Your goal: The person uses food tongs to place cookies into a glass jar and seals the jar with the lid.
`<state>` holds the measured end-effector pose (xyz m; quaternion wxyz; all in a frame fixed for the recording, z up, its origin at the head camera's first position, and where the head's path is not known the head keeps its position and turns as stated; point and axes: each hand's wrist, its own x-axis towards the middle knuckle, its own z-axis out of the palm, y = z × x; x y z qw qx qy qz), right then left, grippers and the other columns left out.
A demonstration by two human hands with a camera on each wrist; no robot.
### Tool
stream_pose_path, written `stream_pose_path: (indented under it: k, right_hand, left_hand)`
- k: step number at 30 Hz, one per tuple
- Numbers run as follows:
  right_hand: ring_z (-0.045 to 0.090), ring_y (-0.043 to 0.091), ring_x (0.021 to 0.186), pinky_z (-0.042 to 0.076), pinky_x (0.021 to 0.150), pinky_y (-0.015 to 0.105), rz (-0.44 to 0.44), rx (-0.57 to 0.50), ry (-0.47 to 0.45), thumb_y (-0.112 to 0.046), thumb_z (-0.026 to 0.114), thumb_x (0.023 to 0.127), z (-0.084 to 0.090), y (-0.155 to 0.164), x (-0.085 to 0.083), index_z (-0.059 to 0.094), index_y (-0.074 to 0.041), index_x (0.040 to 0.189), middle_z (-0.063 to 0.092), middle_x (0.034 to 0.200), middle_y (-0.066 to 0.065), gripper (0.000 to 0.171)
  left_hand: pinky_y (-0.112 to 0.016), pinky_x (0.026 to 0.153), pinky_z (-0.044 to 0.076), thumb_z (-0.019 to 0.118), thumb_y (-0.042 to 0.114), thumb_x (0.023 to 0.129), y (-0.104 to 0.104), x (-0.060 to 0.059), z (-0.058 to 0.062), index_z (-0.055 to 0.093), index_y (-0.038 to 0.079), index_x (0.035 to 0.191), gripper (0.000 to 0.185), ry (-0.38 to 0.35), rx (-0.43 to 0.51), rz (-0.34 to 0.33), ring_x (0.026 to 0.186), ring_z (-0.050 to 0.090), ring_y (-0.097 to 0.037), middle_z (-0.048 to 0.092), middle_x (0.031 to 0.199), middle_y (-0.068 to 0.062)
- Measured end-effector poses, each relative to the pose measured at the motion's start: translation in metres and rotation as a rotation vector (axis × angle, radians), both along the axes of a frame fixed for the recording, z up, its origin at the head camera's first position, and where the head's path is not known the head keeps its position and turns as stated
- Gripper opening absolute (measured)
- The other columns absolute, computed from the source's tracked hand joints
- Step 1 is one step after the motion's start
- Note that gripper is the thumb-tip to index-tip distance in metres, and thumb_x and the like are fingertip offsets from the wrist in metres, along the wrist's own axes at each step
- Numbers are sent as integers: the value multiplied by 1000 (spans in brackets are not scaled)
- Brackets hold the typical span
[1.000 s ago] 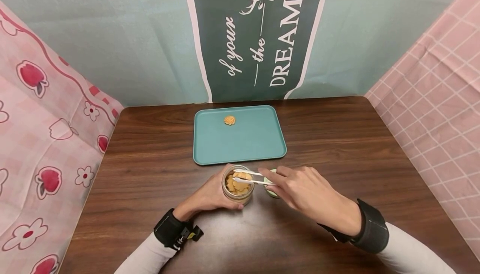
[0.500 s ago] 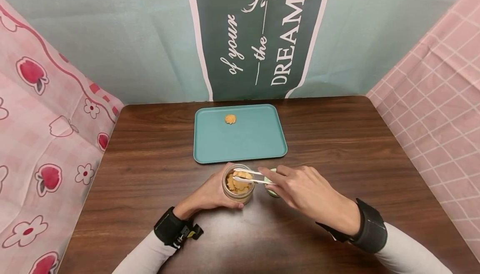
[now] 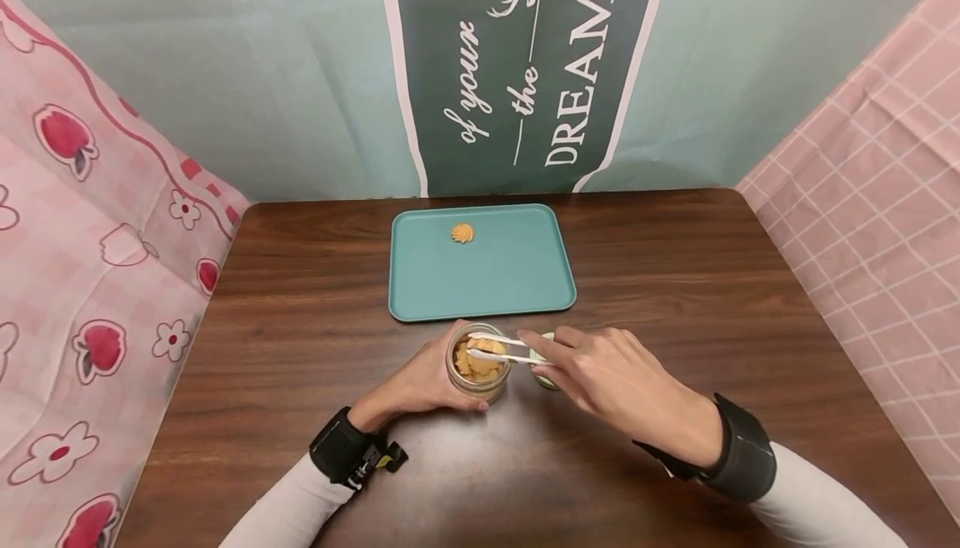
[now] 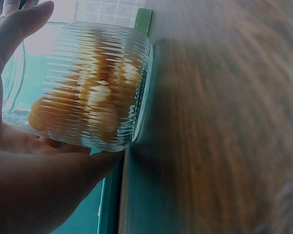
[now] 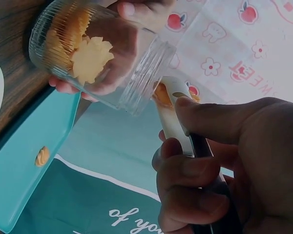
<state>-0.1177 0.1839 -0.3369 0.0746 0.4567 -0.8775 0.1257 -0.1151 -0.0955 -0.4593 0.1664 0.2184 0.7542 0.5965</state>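
The left hand [image 3: 423,381] is wrapped around a ribbed glass jar [image 3: 477,362] of cookies standing on the wooden surface [image 3: 300,348], just in front of a teal tray [image 3: 495,281]. The right hand [image 3: 611,381] pinches white tongs [image 3: 504,349] whose tips are at the jar's mouth. One cookie [image 3: 462,233] lies on the tray.

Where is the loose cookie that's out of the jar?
In the head view, the small swirled orange cookie lies alone on the teal rectangular tray, near its far edge and left of centre, beyond the ribbed glass jar.
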Motion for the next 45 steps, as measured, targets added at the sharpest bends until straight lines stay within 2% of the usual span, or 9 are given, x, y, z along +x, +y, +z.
stream_pose_path:
  k: [10, 17, 19, 25, 29, 34, 39, 45]
  right_hand:
    - [28, 0, 47, 26, 44, 17, -11, 9, -20, -28, 80, 94, 2, -1, 2, 71, -14, 136, 59, 80, -5, 45]
    - [36, 0, 49, 32, 46, 19, -22, -38, -14, -41, 62, 107, 4, 1, -2, 68, -12, 141, 66, 91, -1, 45]
    - [37, 0, 49, 33, 46, 19, -26, -49, -17, -40, 63, 107, 5, 1, -5, 66, -11, 143, 68, 92, 0, 46]
    - [34, 0, 50, 28, 46, 19, -56, -75, -17, -26, 79, 95, 6, -2, -15, 65, -11, 145, 62, 83, 0, 54]
    - [35, 1, 51, 27, 46, 19, -79, -88, -2, -24, 82, 92, 4, -3, -24, 65, -10, 144, 56, 77, -1, 56]
    - [43, 5, 53, 33, 47, 21, -95, -97, -1, -24, 82, 93, 1, -4, -36, 66, -7, 142, 59, 78, 2, 54]
    - [44, 7, 56, 32, 48, 22, -122, -109, -49, -25, 82, 94, -3, -6, -49, 66, -3, 141, 60, 77, 3, 54]
    - [48, 9, 58, 37, 49, 26, -161, -103, -81, -26, 80, 96, -9, -9, -63, 65, -4, 142, 59, 77, 4, 53]
  left_hand:
    - [-34, 109, 49, 100, 16, 69, 0, 1, 1, 48, 17, 143, 90, 8, -12, -3, 121, 63, -16, 65, 132, 2]
    - [-34, 111, 47, 100, 11, 68, 1, 1, 0, 52, 16, 141, 87, 34, -2, -2, 123, 62, -16, 66, 133, 2]
    - [-33, 111, 47, 100, 11, 68, 1, 1, -1, 52, 17, 142, 88, 34, 1, 0, 124, 62, -16, 66, 134, 3]
    - [-35, 113, 46, 100, 15, 68, 0, 1, -1, 51, 18, 143, 90, 13, 13, -1, 125, 61, -17, 64, 136, 3]
    - [-36, 115, 45, 100, 14, 68, 1, 1, 0, 50, 18, 143, 91, 11, 5, 2, 126, 60, -17, 64, 136, 3]
    - [-35, 116, 44, 100, 11, 68, 1, 1, 1, 51, 18, 143, 90, 10, 18, -1, 127, 60, -18, 64, 137, 3]
    - [-34, 116, 43, 100, 13, 68, 2, 1, 2, 51, 18, 143, 90, 12, 19, 0, 127, 59, -18, 63, 138, 3]
    - [-34, 117, 42, 100, 13, 68, 2, -1, 2, 52, 18, 143, 89, 21, 15, 2, 128, 59, -18, 64, 137, 3]
